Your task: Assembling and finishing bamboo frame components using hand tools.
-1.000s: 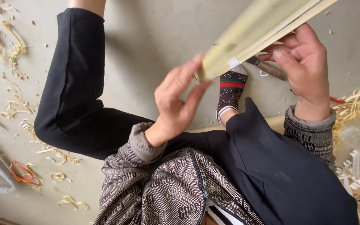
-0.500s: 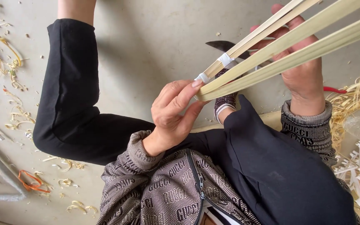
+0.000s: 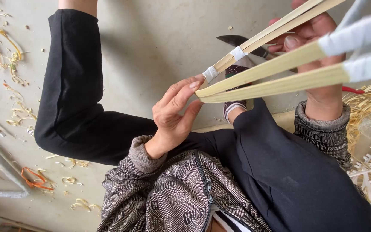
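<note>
Clearly left hand (image 3: 174,114) pinches the near tips of long bamboo strips (image 3: 275,73), fingers closed; right hand (image 3: 316,64) grips them farther up, mid-air over floor (image 3: 159,38). Probably light, stiff, springy, edges splintery; hold near white tape (image 3: 211,73).

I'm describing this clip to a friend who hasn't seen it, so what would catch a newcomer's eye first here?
First, the fan of pale bamboo strips crossing the upper right, bound with white tape bands. The left hand pinches their gathered ends at centre frame, while the right hand supports them from behind at upper right, where a dark blade pokes out. Curly bamboo shavings litter the concrete floor on the left.
</note>
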